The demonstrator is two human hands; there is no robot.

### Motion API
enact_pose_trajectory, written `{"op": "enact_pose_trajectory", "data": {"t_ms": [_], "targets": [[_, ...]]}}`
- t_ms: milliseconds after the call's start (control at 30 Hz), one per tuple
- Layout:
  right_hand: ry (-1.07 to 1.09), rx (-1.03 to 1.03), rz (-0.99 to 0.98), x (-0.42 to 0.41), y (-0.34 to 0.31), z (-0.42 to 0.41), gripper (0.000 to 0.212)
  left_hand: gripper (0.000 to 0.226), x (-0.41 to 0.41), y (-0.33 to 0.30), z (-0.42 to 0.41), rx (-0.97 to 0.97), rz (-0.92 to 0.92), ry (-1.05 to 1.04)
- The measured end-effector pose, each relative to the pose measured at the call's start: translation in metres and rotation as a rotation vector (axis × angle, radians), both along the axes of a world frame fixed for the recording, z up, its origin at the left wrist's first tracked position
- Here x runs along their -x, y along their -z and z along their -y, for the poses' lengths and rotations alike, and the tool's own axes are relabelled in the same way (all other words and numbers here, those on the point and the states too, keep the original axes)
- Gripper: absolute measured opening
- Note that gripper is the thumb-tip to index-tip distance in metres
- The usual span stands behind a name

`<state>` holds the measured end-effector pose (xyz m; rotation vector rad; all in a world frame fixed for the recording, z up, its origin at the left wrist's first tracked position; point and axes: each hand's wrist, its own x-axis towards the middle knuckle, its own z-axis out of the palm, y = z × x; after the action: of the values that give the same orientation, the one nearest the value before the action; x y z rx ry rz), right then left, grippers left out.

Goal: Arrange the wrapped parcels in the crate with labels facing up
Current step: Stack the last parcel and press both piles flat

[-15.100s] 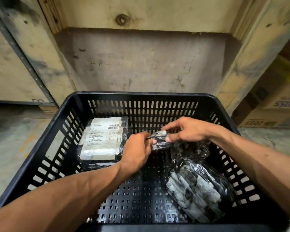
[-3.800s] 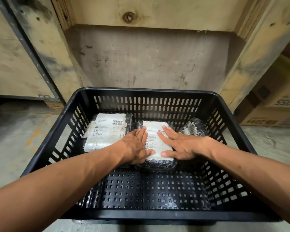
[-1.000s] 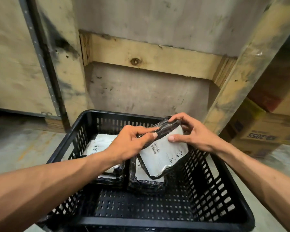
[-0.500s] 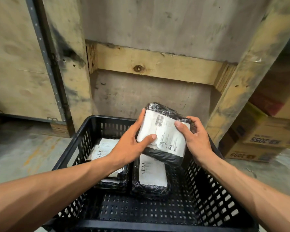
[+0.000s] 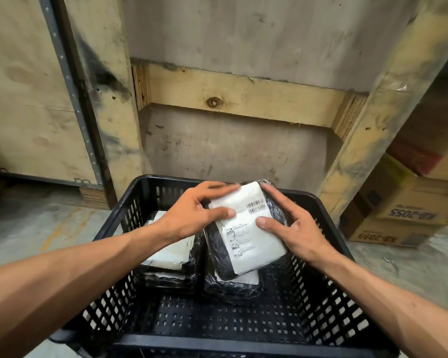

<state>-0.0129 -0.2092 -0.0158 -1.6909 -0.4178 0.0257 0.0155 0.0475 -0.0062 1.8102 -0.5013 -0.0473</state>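
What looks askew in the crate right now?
Only the held parcel: gripped by the left hand and right hand, it sits tilted over the middle parcel, not yet flat. Its label faces up. No damage visible.

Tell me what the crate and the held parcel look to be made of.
Crate: apparently moulded black plastic, matt, with slotted walls and a perforated floor. Held parcel: seemingly glossy black plastic film, crinkled and glinting, bearing a white, probably paper, barcode label; contents hidden.

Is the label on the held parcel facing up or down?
Up. The parcel's white label with barcodes faces the camera.
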Motion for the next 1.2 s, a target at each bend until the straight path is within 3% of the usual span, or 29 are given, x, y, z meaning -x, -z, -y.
{"op": "enact_pose_trajectory", "data": {"t_ms": [133, 300, 367, 533, 600, 700, 867, 1200], "targets": [[0.144, -0.127, 0.011, 0.001, 0.013, -0.015, 0.036, 0.083, -0.004, 0.008, 0.000, -0.048, 0.019, -0.117], [0.274, -0.227, -0.004, -0.010, 0.008, -0.018, 0.040, 0.100, -0.003, 0.020, 0.009, 0.084, -0.075, 0.026], [0.228, -0.136, 0.000, -0.010, 0.008, -0.014, 0.051, 0.099, -0.005, 0.024, 0.013, 0.133, -0.088, 0.040], [0.121, 0.292, -0.061, -0.004, 0.014, -0.006, 0.124, 0.089, -0.007, 0.027, 0.018, 0.100, -0.118, 0.026], [0.094, 0.400, -0.090, -0.004, 0.015, -0.005, 0.136, 0.093, -0.009, 0.031, 0.018, 0.017, -0.120, 0.017], [0.064, 0.484, -0.112, -0.006, 0.019, 0.001, 0.139, 0.117, -0.012, 0.032, 0.020, -0.228, -0.146, 0.028], [0.059, 0.436, -0.119, -0.009, 0.028, 0.007, 0.134, 0.156, -0.022, 0.033, 0.014, -0.402, -0.200, 0.184], [-0.033, 0.496, -0.278, -0.013, 0.049, 0.013, 0.131, 0.166, -0.021, 0.053, 0.012, -0.691, -0.216, 0.205]]}}
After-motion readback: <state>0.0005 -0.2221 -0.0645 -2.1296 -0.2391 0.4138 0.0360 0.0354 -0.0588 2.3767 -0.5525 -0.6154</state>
